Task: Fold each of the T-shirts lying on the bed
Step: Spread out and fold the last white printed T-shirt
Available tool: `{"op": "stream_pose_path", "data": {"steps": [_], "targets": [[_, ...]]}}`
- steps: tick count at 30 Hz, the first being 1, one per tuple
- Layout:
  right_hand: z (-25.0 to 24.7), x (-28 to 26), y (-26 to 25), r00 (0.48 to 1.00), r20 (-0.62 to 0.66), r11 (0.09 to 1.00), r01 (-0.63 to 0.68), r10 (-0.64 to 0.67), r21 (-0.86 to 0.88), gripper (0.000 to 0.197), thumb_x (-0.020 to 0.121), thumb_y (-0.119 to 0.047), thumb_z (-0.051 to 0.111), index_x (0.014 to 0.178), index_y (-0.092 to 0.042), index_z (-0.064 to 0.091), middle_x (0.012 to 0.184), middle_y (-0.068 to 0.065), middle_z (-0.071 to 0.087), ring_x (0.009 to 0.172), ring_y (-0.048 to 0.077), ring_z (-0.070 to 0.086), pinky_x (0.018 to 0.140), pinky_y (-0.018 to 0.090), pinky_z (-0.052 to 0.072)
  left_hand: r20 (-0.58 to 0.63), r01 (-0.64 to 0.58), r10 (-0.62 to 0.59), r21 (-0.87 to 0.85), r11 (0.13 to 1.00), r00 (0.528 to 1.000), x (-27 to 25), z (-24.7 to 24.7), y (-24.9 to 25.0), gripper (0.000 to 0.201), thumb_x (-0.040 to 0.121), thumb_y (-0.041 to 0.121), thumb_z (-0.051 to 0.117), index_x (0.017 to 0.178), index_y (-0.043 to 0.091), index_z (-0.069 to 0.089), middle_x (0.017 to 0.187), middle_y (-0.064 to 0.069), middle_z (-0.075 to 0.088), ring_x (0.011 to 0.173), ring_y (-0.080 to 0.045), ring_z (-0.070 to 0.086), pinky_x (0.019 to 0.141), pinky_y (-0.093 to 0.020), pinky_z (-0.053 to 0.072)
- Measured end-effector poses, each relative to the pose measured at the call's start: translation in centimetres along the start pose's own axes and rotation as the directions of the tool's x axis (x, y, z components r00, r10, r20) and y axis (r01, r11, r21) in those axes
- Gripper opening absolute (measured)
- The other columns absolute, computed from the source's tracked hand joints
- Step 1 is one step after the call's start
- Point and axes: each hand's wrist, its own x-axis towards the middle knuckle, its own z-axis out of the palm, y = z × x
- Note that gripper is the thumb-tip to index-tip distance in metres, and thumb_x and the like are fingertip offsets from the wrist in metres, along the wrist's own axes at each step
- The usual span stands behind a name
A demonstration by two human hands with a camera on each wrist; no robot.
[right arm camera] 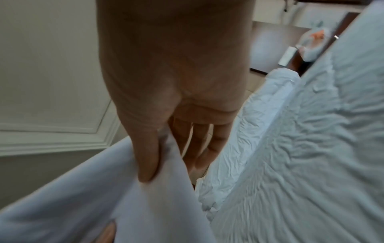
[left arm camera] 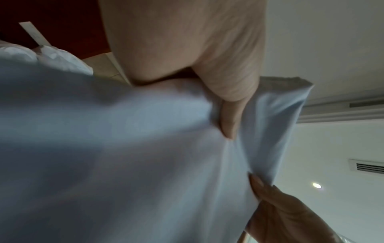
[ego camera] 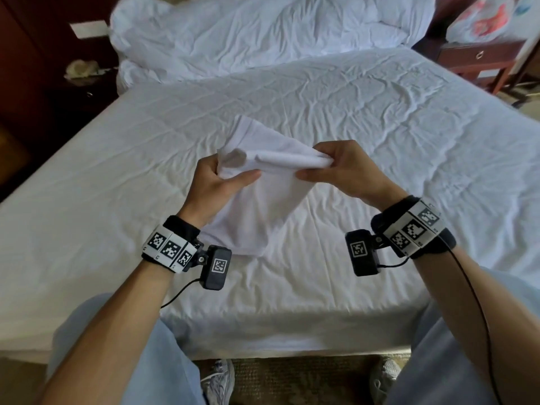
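Note:
A white T-shirt (ego camera: 257, 200) hangs lifted over the middle of the bed (ego camera: 380, 135), folded narrow, its lower end touching the sheet. My left hand (ego camera: 222, 176) grips its top left end, thumb across the front. My right hand (ego camera: 327, 165) pinches the bunched top right end. In the left wrist view the left hand's thumb (left arm camera: 230, 118) presses into the T-shirt (left arm camera: 145, 156), and the right hand's fingers (left arm camera: 270, 197) show at the lower right. In the right wrist view the right hand's thumb (right arm camera: 147, 157) pinches the T-shirt (right arm camera: 104, 205) against the fingers.
A crumpled white duvet (ego camera: 263, 33) lies across the head of the bed. A dark nightstand (ego camera: 79, 80) stands at the left, a red-brown one (ego camera: 479, 57) with a plastic bag (ego camera: 485, 19) at the right. I stand at the bed's near edge (ego camera: 280, 343).

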Motion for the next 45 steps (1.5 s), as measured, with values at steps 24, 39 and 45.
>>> {"op": "stream_pose_path", "data": {"steps": [24, 39, 45], "targets": [[1.9, -2.1, -3.6, 0.989, -0.124, 0.864, 0.134, -0.084, 0.485, 0.02, 0.092, -0.014, 0.076, 0.099, 0.005, 0.072, 0.088, 0.02, 0.075, 0.077, 0.028, 0.072, 0.07, 0.042, 0.059, 0.267, -0.345, 0.233, 0.537, 0.77, 0.935, -0.7, 2.0, 3.9, 0.048, 0.081, 0.069, 0.07, 0.102, 0.026, 0.066, 0.086, 0.01, 0.071, 0.08, -0.009, 0.069, 0.069, -0.04, 0.055], [0.6, -3.7, -2.3, 0.997, 0.074, 0.94, 0.0, -0.027, 0.342, 0.044, 0.082, -0.018, 0.087, 0.122, -0.014, 0.069, 0.112, 0.003, 0.076, 0.106, 0.019, 0.073, 0.09, 0.039, 0.06, 0.319, -0.438, 0.312, 0.49, 0.754, 0.895, 0.2, 2.6, 10.2, 0.033, 0.092, 0.032, 0.072, 0.071, 0.02, 0.05, 0.062, 0.004, 0.05, 0.061, -0.012, 0.05, 0.062, -0.04, 0.044], [1.3, -4.8, -3.5, 0.981, 0.178, 0.952, -0.127, 0.079, 0.28, 0.049, 0.074, -0.021, 0.093, 0.119, -0.018, 0.072, 0.112, -0.005, 0.076, 0.104, 0.012, 0.073, 0.089, 0.035, 0.061, 0.31, -0.473, 0.363, 0.462, 0.75, 0.879, 1.2, -0.3, 17.7, 0.029, 0.099, 0.029, 0.066, 0.083, 0.009, 0.054, 0.074, -0.009, 0.053, 0.068, -0.014, 0.051, 0.066, -0.027, 0.038]]}}
